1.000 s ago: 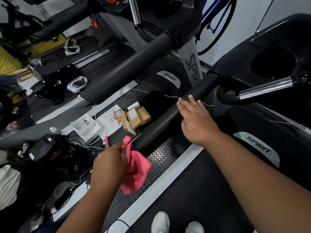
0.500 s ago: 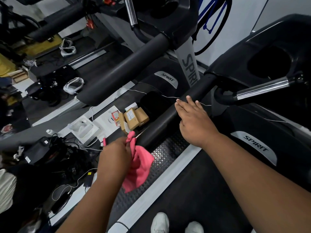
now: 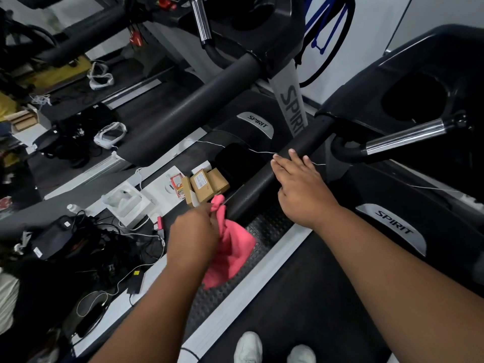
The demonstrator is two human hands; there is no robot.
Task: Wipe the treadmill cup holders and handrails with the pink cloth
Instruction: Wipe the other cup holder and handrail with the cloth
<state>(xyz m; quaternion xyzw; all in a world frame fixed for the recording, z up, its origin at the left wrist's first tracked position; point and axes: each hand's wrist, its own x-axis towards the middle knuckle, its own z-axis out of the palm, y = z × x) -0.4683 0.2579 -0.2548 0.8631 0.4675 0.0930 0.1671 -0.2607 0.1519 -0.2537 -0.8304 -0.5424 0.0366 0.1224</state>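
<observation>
Pink cloth [image 3: 229, 247] hangs bunched from your left hand [image 3: 192, 235], fingers pinched on its upper corner, just left of the near end of the handrail [image 3: 293, 155]; soft, light, limp; regather it into a palm-sized pad before wiping. Your right hand [image 3: 301, 187] rests flat on the handrail, fingers extended, holding nothing.

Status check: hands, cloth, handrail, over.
Left hand gripping hanging pink cloth, off the rail. Right hand flat on black padded handrail. Thin white cord crosses it.

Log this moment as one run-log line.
left hand: grip on pink cloth, cloth hanging, off the rail | right hand: flat on black handrail, no cloth | cup holder: untouched
</observation>
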